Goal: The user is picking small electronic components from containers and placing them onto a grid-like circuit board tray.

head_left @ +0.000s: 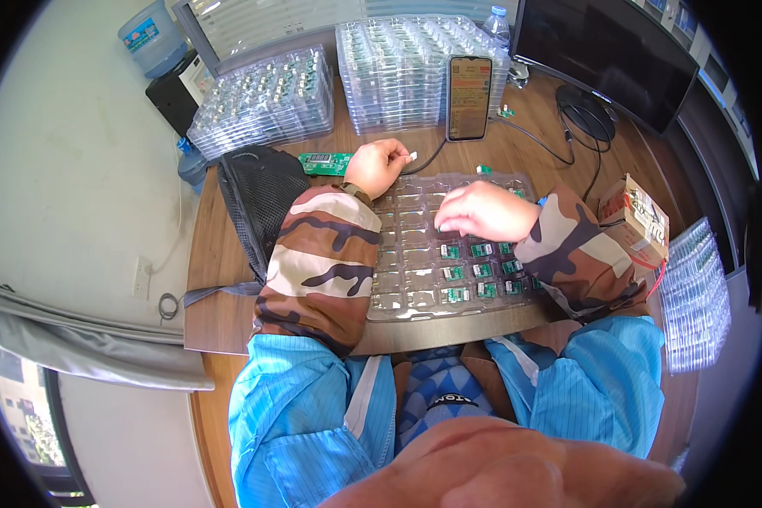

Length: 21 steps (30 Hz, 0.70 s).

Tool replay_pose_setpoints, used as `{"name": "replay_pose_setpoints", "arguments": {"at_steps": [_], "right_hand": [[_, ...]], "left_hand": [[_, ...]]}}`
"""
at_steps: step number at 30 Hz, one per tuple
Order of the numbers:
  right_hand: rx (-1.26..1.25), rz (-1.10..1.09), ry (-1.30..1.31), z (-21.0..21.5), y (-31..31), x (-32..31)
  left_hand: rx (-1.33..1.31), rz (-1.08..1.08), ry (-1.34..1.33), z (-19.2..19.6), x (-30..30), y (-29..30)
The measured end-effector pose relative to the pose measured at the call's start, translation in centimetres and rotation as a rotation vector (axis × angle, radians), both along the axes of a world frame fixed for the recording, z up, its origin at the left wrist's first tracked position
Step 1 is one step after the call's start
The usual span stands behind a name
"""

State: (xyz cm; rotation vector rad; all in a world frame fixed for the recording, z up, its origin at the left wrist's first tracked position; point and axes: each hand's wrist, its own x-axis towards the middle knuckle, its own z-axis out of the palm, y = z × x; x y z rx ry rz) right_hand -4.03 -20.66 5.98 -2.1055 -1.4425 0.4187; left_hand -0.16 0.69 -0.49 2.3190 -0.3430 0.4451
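My left hand [376,169] pinches a small white connector [412,157] just beyond the far left corner of a clear plastic tray [387,300]. A black cable [434,158] runs close by the connector. Left of that hand lies a green circuit board with a digit display [324,163]. Over the tray's middle, my right hand [485,212] has its fingers curled down together; whatever they hold is hidden. Small green circuit boards [482,271] fill several pockets on the right, while the left pockets hold none. Another small board [483,169] sits at the tray's far edge.
Stacked trays of boards [271,93] and a taller stack [389,76] stand at the back. A phone [469,97] leans upright there. A black mesh bag [262,199] is at left, a cardboard box [635,220] at right, a monitor [605,59] behind.
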Motion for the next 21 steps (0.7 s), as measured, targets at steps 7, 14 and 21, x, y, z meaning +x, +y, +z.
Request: {"name": "replay_pose_setpoints", "arguments": {"at_steps": [7,14,21], "right_hand": [[0.303,-0.347,0.556,-1.8,-0.5,3.4],[0.466,-0.388,0.861,-3.4,-1.2,5.6],[0.412,-0.460,0.820,-2.9,0.2,6.8]], "left_hand": [[-0.023,0.015,-0.024,-0.2,0.0,-0.1],[-0.041,0.018,-0.005,0.0,-0.1,0.0],[-0.077,0.006,-0.056,0.3,0.4,0.2]]}}
